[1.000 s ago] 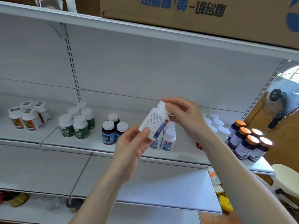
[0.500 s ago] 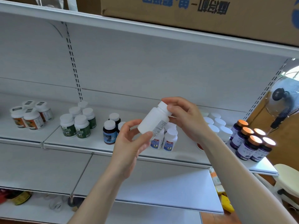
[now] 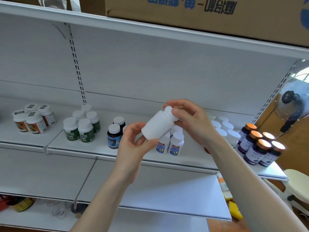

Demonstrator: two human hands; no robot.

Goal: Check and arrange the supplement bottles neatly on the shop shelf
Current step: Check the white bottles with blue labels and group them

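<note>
One white bottle (image 3: 156, 127) was held up before the shelf (image 3: 55, 139); all places run from it.
- Directly below it: blue-labelled white bottles (image 3: 175, 144), two in plain view, those behind not countable.
- To its left: dark white-capped bottles (image 3: 114, 138), two clearly seen.
- Further left: green-labelled bottles (image 3: 85, 131), five.
- Furthest left: orange-labelled bottles (image 3: 36, 123), four.
- To its right: plain white caps (image 3: 227, 126), at least five, some hidden.
- Beyond those: copper-capped purple bottles (image 3: 254, 151), five.
- Above it: one cardboard box (image 3: 200, 15).
- Far right: one fan (image 3: 291, 104).

On my remote feed, white shop shelving (image 3: 150, 72) across frame, cardboard box (image 3: 200, 17) upper right, standing fan (image 3: 291, 102) at right edge, brown wall (image 3: 299, 153) behind, cream stool (image 3: 299, 183) lower right, soft daylight.
</note>
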